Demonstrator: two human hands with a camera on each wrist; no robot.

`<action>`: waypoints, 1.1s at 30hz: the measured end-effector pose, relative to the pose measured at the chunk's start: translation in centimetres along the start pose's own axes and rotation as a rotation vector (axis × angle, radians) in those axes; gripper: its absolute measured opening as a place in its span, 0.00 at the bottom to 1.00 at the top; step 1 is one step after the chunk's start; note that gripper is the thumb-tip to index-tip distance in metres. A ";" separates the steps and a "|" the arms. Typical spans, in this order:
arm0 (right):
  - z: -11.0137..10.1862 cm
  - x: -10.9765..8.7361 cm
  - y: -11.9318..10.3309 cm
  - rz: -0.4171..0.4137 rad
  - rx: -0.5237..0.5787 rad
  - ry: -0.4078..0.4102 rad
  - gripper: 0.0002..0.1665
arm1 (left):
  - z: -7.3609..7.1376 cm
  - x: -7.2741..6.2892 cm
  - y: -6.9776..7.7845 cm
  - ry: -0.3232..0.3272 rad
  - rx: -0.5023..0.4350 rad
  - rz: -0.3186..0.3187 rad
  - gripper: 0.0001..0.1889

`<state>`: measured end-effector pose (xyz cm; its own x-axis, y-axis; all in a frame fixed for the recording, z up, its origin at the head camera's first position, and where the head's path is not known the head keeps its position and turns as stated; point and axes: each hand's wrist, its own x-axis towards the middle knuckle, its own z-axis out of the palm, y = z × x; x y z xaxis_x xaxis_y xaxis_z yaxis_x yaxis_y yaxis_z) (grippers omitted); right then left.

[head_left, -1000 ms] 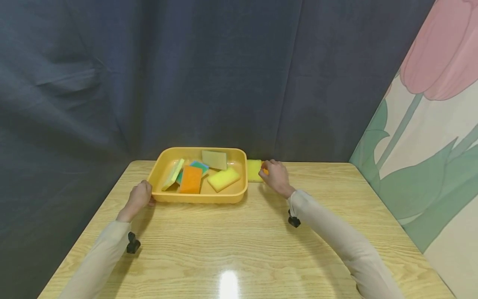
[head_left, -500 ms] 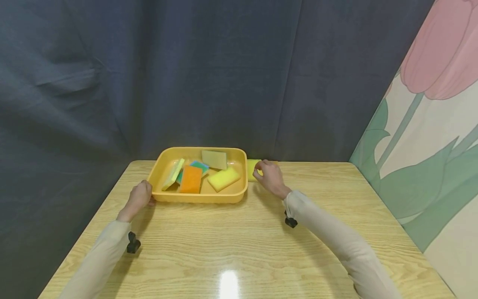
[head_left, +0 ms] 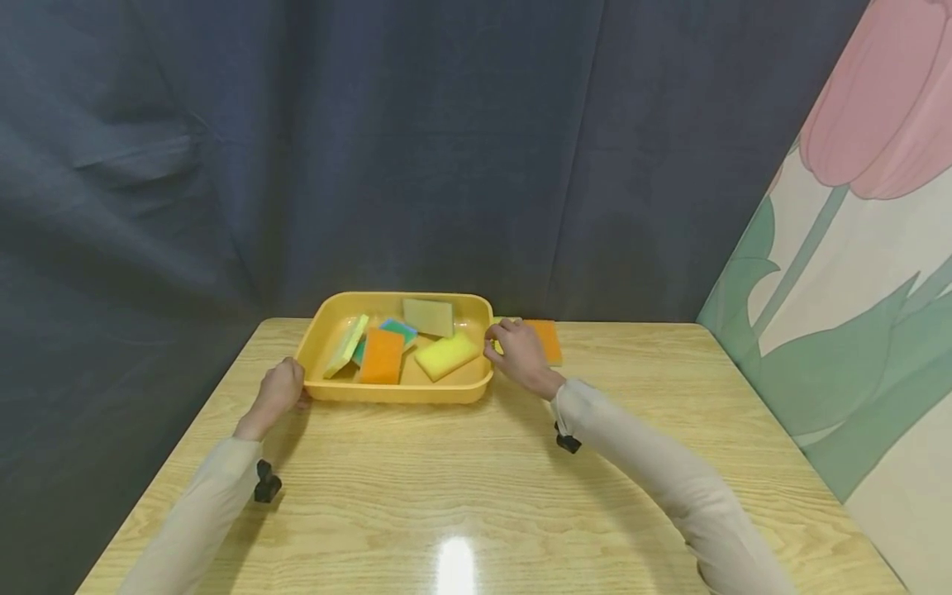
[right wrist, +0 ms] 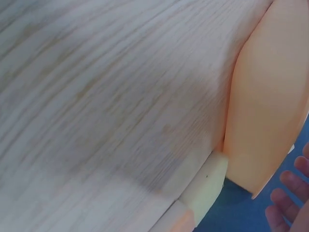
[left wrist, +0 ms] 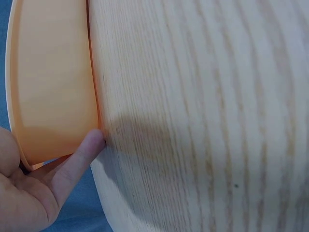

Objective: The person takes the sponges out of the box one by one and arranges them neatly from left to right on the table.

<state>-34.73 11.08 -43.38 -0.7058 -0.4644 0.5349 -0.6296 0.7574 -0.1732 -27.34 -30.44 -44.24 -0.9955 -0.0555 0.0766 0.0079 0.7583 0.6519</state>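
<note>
1. We read positions from the centre of the wooden table (head_left: 461,471), with twelve at its far edge. Its pale top shows fine grain, and a white glare (head_left: 455,566) lies at six.
2. A dark blue curtain (head_left: 446,149) hangs in folds from nine round to one. Toward two and three we see a painted wall (head_left: 892,504) with a pink tulip (head_left: 870,107).
3. The yellow tray (head_left: 397,394) rests on the table at eleven. By the tray's own clock, a tilted yellow sponge (head_left: 346,347) leans at nine, a pale block (head_left: 429,317) at one, and a flat yellow sponge (head_left: 448,355) lies at three. An orange sponge (head_left: 383,357) partly covers a blue-green sponge (head_left: 402,330) mid-tray.
4. Our left hand (head_left: 278,392) grips the tray at its eight o'clock corner, fingers bent around the rim.
5. Our right hand (head_left: 521,351) is at the tray's three, fingers loosely bent, apparently holding nothing; we cannot tell whether they touch the rim. Beneath and beside it sit two more sponges, yellow (right wrist: 207,186) and orange (head_left: 546,340).
</note>
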 end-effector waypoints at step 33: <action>2.0 2.3 -2.7 -0.109 -0.037 -0.212 0.08 | 0.0 0.0 0.2 0.032 0.084 0.010 0.18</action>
<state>-35.32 7.02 -43.37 -0.6896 -0.6271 0.3622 -0.6959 0.7123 -0.0915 -27.36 -30.27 -44.15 -0.9918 -0.0672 0.1083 0.0090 0.8106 0.5856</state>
